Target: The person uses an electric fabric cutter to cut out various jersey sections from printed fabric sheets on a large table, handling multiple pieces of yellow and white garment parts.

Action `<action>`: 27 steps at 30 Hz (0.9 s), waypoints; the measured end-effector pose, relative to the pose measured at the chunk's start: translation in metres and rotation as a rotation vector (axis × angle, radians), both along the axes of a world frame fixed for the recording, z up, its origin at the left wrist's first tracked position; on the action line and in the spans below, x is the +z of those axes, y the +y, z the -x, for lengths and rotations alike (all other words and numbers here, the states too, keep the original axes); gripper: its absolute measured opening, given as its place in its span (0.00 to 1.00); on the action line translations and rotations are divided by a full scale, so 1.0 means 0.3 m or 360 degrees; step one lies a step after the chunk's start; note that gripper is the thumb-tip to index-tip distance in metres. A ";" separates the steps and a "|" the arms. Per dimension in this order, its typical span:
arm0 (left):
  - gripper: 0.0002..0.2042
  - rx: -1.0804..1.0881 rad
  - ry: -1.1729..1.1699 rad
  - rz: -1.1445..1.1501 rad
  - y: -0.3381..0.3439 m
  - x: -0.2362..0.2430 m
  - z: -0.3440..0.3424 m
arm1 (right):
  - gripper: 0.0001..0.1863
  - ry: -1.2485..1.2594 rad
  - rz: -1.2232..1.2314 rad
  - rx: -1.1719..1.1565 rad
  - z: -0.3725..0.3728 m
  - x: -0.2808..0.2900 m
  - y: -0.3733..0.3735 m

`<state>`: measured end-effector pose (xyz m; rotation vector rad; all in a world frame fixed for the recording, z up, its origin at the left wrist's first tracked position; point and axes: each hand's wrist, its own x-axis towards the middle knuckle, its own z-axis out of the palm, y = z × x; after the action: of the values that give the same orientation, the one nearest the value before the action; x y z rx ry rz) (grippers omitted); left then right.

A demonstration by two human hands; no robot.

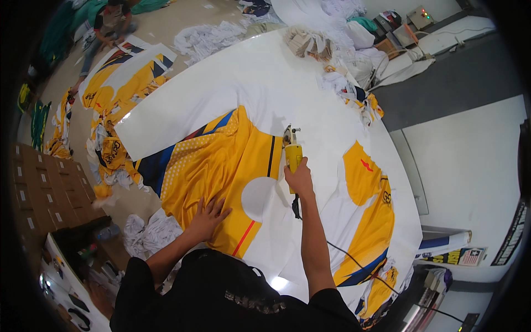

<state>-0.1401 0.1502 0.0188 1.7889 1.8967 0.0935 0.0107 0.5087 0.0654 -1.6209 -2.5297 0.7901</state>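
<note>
Yellow printed fabric [213,160] with blue, red and white parts lies rumpled across the white table in front of me. My left hand [209,217] rests on it, fingers spread flat near its lower edge. In my right hand [299,176] is a yellow handheld electric fabric cutter [294,155], gripped round its body. Its metal cutting head touches or hovers at the fabric's right edge, beside a dark stripe; which one I cannot tell. A black cord trails from the tool's rear. To the right lies another yellow and white printed piece [371,205].
The white table [243,61] has a curved look at the rim. Fabric scraps [354,94] hang at its far right edge. Stacked brown boxes [47,188] stand at left. A person [113,22] crouches at far left by printed cloth [124,72]. A cable [362,266] crosses at lower right.
</note>
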 end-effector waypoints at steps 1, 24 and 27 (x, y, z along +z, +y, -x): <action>0.61 -0.0007 -0.0009 0.0022 -0.004 -0.013 -0.004 | 0.31 0.0008 -0.0048 0.0020 0.030 -0.014 0.044; 0.38 0.1259 0.0503 -0.0439 0.440 -0.137 0.328 | 0.19 0.1410 0.0412 -0.0289 0.304 -0.253 0.097; 0.38 0.0970 0.0356 -0.0693 0.759 -0.185 0.471 | 0.18 0.1434 0.0181 -0.0547 0.102 -0.281 0.154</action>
<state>-0.2815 0.3778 -0.0367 1.4390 2.6937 0.5812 -0.0199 0.5549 -0.0188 -1.2416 -1.5628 1.2565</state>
